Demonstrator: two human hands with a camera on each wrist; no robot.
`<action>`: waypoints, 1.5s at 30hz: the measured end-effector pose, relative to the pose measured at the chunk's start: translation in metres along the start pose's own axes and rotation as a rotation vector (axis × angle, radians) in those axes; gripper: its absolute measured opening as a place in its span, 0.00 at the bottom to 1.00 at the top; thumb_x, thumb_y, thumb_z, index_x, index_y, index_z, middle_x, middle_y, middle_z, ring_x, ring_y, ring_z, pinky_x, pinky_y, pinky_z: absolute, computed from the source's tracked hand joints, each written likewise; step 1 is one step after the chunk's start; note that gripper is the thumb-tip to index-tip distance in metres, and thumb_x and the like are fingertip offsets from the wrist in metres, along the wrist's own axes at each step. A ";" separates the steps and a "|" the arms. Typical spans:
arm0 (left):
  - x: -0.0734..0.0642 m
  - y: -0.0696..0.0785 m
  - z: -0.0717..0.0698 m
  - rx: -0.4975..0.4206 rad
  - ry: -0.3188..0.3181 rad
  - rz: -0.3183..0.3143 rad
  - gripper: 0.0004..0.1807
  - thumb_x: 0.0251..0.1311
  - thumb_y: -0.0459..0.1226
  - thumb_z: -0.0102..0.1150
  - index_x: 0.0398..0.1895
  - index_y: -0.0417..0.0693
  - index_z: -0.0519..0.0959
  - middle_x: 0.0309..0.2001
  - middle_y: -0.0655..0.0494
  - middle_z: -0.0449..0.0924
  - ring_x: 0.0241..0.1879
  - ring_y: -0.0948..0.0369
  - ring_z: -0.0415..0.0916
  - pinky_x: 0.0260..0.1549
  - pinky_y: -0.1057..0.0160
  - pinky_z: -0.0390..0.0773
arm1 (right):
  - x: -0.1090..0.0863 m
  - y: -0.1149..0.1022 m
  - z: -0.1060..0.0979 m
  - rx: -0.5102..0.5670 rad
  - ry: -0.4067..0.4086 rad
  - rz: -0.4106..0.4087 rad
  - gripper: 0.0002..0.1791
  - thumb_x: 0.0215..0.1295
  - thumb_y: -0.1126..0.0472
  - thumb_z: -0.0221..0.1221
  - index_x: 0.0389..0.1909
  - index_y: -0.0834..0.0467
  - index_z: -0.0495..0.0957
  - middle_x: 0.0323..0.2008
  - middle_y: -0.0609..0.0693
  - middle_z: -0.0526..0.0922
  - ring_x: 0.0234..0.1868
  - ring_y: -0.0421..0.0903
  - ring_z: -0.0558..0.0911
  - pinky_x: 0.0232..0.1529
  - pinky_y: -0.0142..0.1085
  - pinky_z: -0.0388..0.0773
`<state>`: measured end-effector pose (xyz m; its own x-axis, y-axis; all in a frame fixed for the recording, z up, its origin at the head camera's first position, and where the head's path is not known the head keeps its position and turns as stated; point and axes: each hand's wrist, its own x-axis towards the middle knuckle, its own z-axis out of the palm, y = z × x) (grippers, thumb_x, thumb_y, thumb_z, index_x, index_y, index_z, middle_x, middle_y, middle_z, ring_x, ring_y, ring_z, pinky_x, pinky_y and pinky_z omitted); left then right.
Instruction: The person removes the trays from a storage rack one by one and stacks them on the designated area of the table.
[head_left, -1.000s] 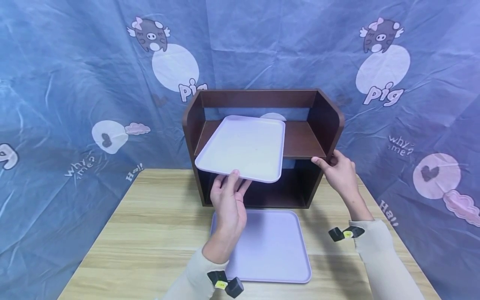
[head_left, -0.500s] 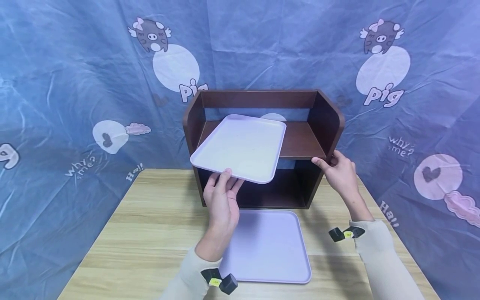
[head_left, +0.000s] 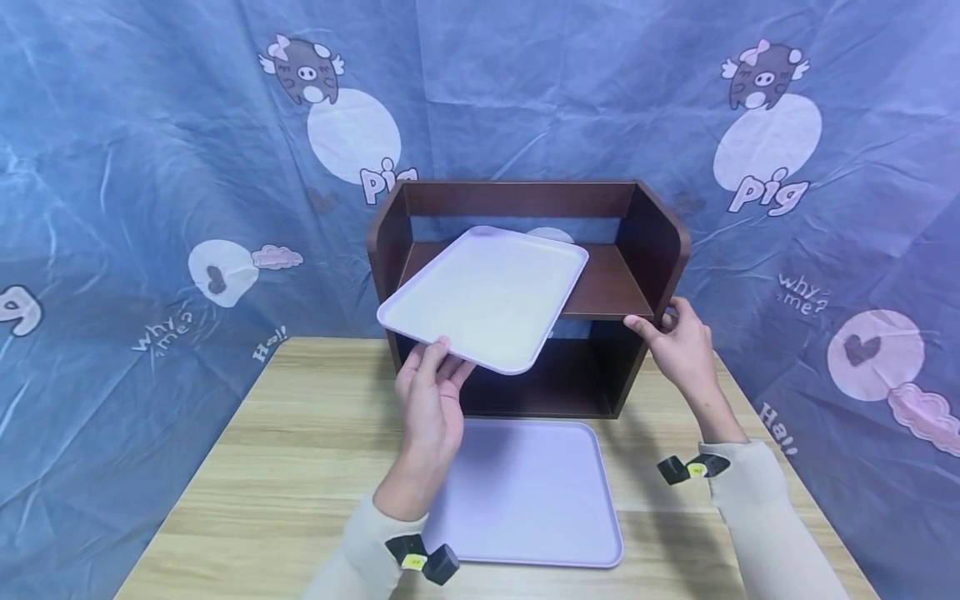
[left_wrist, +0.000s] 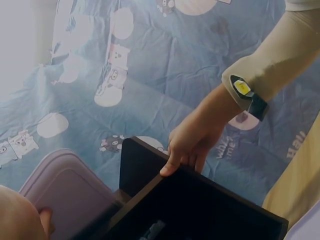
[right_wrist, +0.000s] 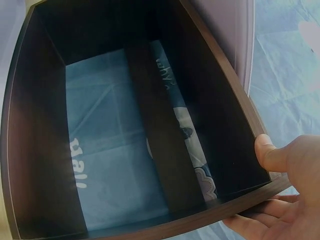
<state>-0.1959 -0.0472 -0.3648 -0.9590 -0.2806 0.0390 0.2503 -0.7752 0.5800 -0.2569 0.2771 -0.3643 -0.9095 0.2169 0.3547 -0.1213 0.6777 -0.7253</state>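
Observation:
My left hand (head_left: 431, 400) holds a pale lilac tray (head_left: 483, 296) by its near edge, thumb on the rim and fingers underneath. The tray is turned askew, its far part over the upper board of a dark brown two-tier desktop shelf (head_left: 651, 242). Whether it touches that board I cannot tell. My right hand (head_left: 682, 346) grips the shelf at its right side, thumb on the board's front edge and fingers around the side panel, as the right wrist view shows too. A second lilac tray (head_left: 540, 492) lies flat on the table before the shelf.
The wooden table (head_left: 300, 467) carries the shelf and the lower tray. Blue patterned cloth (head_left: 510, 92) hangs behind and on both sides. The shelf's side panels and back rail (head_left: 517, 198) stand up around the upper board.
My left hand has moved to the left, taking the tray's near edge along. The tray's far end has swung to the right. The right hand and the shelf have stayed in place.

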 end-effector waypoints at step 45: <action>0.014 0.050 -0.035 0.097 -0.139 -0.080 0.14 0.74 0.27 0.47 0.35 0.43 0.84 0.30 0.53 0.91 0.32 0.60 0.91 0.35 0.64 0.92 | 0.002 -0.004 -0.005 -0.042 -0.022 0.013 0.40 0.70 0.40 0.68 0.65 0.70 0.72 0.57 0.71 0.85 0.53 0.62 0.87 0.37 0.28 0.72</action>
<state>-0.1925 -0.1104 -0.3638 -0.9861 -0.1341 0.0984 0.1655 -0.7316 0.6613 -0.2565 0.2789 -0.3575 -0.9194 0.2104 0.3324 -0.0934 0.7041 -0.7040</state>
